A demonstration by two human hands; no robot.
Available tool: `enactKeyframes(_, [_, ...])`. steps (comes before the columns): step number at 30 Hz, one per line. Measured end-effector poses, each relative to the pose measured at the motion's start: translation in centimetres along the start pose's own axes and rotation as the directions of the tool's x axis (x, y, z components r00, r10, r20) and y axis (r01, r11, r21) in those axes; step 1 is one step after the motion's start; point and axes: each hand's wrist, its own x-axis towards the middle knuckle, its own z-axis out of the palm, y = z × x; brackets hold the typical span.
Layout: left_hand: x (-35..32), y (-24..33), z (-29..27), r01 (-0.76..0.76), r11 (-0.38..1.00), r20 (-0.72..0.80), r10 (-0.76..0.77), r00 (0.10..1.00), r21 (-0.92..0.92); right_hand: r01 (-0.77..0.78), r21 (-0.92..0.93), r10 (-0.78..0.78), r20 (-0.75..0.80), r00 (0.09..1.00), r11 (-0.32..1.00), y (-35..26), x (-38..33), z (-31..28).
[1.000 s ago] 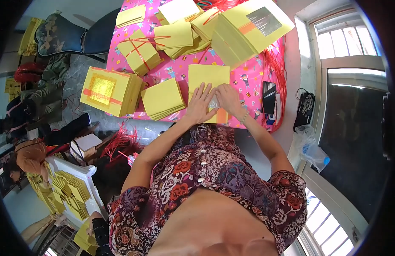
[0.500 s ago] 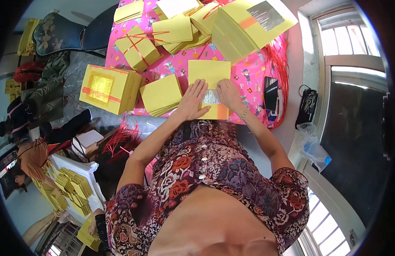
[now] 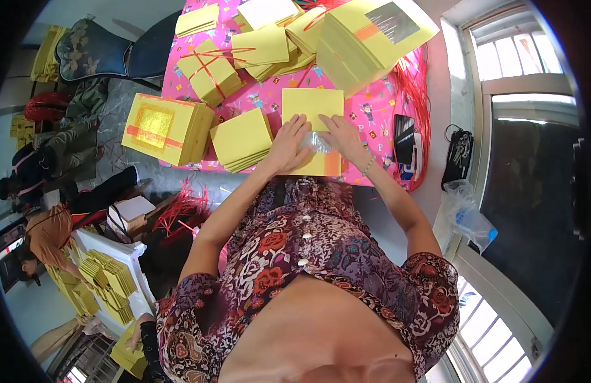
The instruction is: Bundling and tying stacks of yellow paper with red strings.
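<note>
A yellow paper sheet [image 3: 313, 102] with a silver patch and an orange band lies before me at the table's near edge, its far part folded over. My left hand [image 3: 289, 147] rests flat on its left side, fingers pointing away from me. On the right side, my right hand [image 3: 345, 140] presses near the fold with its fingers stretched toward the left hand; a bracelet circles that wrist. Just left of my left hand sits a stack of folded yellow papers [image 3: 241, 140]. Farther left stands a thick yellow paper bundle [image 3: 156, 129] with a gold square on top.
Bundles tied with red string [image 3: 209, 71] and a tall open stack of sheets [image 3: 349, 54] occupy the far side of the pink tablecloth [image 3: 365, 115]. Right of my hands lie a phone [image 3: 404, 137] and red strings [image 3: 420, 102]. Another person [image 3: 50, 236] is at the lower left by yellow stacks.
My right hand has slid slightly left, and its curled fingers are now stretched out over the fold. My left thumb has drawn up from the sheet's near part.
</note>
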Motion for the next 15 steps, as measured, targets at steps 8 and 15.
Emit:
enactKeyframes(8, [2.7,-0.1,-1.8,0.346,0.913,-0.348,-0.403,0.846,-0.216,0.140,-0.192,-0.174,-0.170,0.970,0.971,0.9,0.1,-0.1])
enactKeyframes(15, [5.2,-3.2,-1.2,0.355,0.083,0.231,-0.619,0.751,-0.931,0.125,-0.195,-0.177,-0.276,0.945,0.973,0.4,0.9,-0.9])
